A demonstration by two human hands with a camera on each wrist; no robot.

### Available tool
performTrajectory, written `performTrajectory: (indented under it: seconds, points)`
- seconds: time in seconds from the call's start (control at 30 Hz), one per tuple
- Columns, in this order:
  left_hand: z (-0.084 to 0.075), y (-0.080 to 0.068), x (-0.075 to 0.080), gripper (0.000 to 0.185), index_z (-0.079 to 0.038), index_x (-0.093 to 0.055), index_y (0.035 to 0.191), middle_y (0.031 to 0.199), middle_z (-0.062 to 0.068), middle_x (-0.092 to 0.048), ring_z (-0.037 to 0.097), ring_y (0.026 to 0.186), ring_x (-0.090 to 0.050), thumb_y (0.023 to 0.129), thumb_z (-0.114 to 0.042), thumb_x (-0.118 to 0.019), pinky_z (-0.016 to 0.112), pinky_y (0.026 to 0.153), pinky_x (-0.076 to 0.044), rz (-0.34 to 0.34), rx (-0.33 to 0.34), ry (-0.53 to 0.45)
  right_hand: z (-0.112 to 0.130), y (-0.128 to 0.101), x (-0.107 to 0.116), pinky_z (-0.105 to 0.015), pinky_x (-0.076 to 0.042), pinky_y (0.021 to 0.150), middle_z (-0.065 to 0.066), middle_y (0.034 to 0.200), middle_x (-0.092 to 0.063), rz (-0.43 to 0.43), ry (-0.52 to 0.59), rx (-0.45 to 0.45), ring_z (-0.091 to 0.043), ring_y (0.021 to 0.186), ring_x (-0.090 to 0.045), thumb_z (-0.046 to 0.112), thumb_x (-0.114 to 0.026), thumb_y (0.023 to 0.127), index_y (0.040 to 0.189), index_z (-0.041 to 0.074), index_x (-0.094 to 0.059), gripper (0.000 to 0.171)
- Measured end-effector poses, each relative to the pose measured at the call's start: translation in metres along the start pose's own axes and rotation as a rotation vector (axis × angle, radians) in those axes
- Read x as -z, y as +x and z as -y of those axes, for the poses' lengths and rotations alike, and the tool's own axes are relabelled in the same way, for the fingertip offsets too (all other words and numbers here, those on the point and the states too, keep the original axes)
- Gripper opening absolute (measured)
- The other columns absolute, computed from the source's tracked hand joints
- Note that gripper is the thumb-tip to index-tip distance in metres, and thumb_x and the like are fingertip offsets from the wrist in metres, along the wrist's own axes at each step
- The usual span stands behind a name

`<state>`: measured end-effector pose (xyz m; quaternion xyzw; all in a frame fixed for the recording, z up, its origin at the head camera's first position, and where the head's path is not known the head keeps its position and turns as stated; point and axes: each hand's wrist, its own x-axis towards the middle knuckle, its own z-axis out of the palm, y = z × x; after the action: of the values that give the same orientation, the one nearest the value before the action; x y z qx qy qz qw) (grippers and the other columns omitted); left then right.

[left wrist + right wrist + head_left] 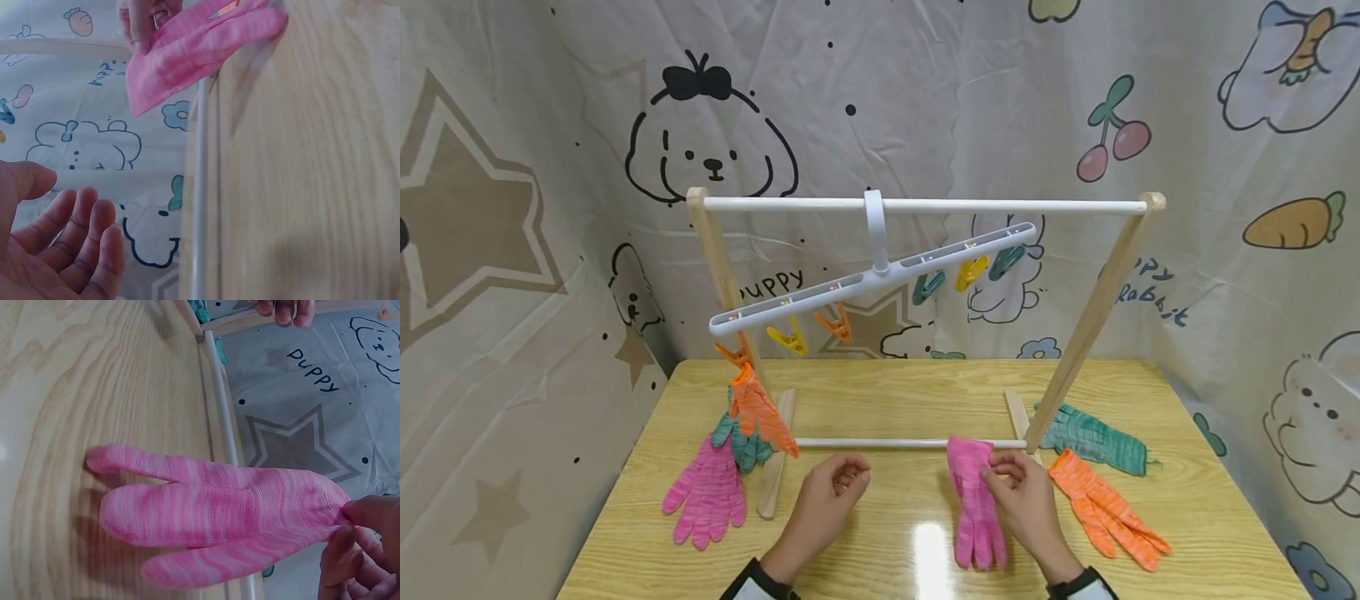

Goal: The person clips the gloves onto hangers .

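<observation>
My right hand (1024,504) pinches a pink knit glove (973,500) near its cuff, and the glove's fingers hang down toward the table. The right wrist view shows thumb and fingertips on the edge of the same pink glove (219,512). My left hand (827,504) holds nothing, its fingers loosely bent, left of the glove; in the left wrist view the left hand (69,250) has its palm partly turned up. Above both hands a white hanger bar (880,275) with several coloured clips hangs tilted. An orange glove (760,408) dangles from an orange clip (733,352) at its left end.
The hanger hooks over the white top rod (1000,206) of a wooden-legged rack. On the table (880,392), a pink glove (709,492) and a teal glove (748,442) lie left; a teal glove (1097,437) and an orange glove (1108,508) lie right. A lower rod (880,443) crosses between the legs.
</observation>
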<state>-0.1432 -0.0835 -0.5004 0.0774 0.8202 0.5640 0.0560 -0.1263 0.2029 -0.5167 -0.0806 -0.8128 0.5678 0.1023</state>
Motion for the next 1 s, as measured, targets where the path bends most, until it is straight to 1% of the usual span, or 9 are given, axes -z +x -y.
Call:
performTrajectory:
  seconds: [0.1,0.23,0.3,0.4,0.5,0.63,0.77,0.87,1.0]
  points:
    - [-0.006,0.003,0.002,0.012,-0.011,-0.070,0.105,0.096,0.007,-0.070,0.008,0.084,-0.062,0.098,-0.020,-0.066,0.021,0.073,-0.051,0.005,0.000,-0.001,0.006,0.000,0.000,-0.019,-0.051,0.061,-0.016,0.092,-0.072,-0.005,0.000,0.021,0.001,0.072,-0.060,-0.001,-0.074,0.087,0.101,-0.005,-0.067,0.016]
    - [-0.013,0.006,0.004,0.010,-0.013,-0.070,0.105,0.097,0.008,-0.070,0.010,0.085,-0.062,0.099,-0.020,-0.065,0.022,0.074,-0.050,-0.002,-0.004,-0.002,0.014,0.001,-0.001,-0.019,-0.050,0.058,-0.018,0.092,-0.073,-0.007,0.009,0.033,-0.001,0.065,-0.058,0.000,-0.074,0.088,0.101,-0.004,-0.067,0.015]
    - [-0.015,0.007,0.005,0.009,-0.013,-0.070,0.105,0.096,0.006,-0.070,0.010,0.085,-0.062,0.099,-0.018,-0.065,0.021,0.073,-0.050,-0.015,-0.015,-0.008,0.018,0.002,-0.002,-0.019,-0.050,0.058,-0.018,0.092,-0.072,-0.010,0.020,0.039,-0.002,0.063,-0.058,0.000,-0.074,0.088,0.101,-0.003,-0.067,0.015]
    - [-0.020,0.008,0.007,0.008,-0.013,-0.070,0.104,0.094,0.004,-0.070,0.009,0.084,-0.062,0.098,-0.015,-0.066,0.021,0.073,-0.050,-0.042,-0.030,-0.019,0.023,0.003,-0.003,-0.019,-0.049,0.058,-0.018,0.093,-0.073,-0.019,0.023,0.075,-0.001,0.064,-0.057,0.000,-0.074,0.088,0.102,-0.003,-0.067,0.016]
    - [-0.024,0.009,0.010,0.009,-0.012,-0.070,0.105,0.095,0.007,-0.071,0.009,0.083,-0.062,0.098,-0.014,-0.066,0.021,0.072,-0.050,-0.068,-0.047,-0.026,0.029,0.005,-0.005,-0.018,-0.050,0.060,-0.017,0.093,-0.072,-0.022,0.038,0.099,-0.001,0.067,-0.058,-0.001,-0.073,0.088,0.103,-0.004,-0.067,0.016]
    - [-0.029,0.012,0.014,0.015,-0.010,-0.072,0.111,0.102,0.009,-0.073,0.013,0.086,-0.066,0.099,-0.016,-0.065,0.022,0.075,-0.052,-0.091,-0.071,-0.021,0.037,0.006,-0.007,-0.017,-0.051,0.064,-0.017,0.092,-0.072,-0.012,0.069,0.109,-0.001,0.071,-0.060,-0.001,-0.072,0.090,0.104,-0.004,-0.067,0.015]
    - [-0.034,0.013,0.018,0.023,-0.007,-0.071,0.118,0.109,0.010,-0.074,0.021,0.091,-0.070,0.099,-0.018,-0.064,0.023,0.078,-0.054,-0.113,-0.100,-0.030,0.044,0.009,-0.010,-0.018,-0.052,0.063,-0.017,0.093,-0.072,-0.004,0.074,0.140,-0.002,0.070,-0.061,0.000,-0.072,0.090,0.103,-0.004,-0.067,0.015]
    - [-0.037,0.013,0.020,0.023,-0.008,-0.070,0.121,0.109,0.009,-0.074,0.020,0.092,-0.070,0.100,-0.016,-0.064,0.023,0.079,-0.054,-0.128,-0.107,-0.025,0.049,0.010,-0.013,-0.019,-0.051,0.061,-0.018,0.092,-0.073,-0.008,0.071,0.170,-0.002,0.067,-0.059,0.000,-0.073,0.089,0.102,-0.003,-0.067,0.015]
    - [-0.041,0.013,0.023,0.023,-0.012,-0.070,0.122,0.109,0.006,-0.074,0.018,0.093,-0.069,0.100,-0.015,-0.063,0.024,0.081,-0.054,-0.137,-0.108,-0.002,0.056,0.012,-0.017,-0.019,-0.050,0.062,-0.017,0.095,-0.073,0.001,0.076,0.177,-0.002,0.068,-0.057,0.001,-0.073,0.090,0.104,-0.002,-0.068,0.016]
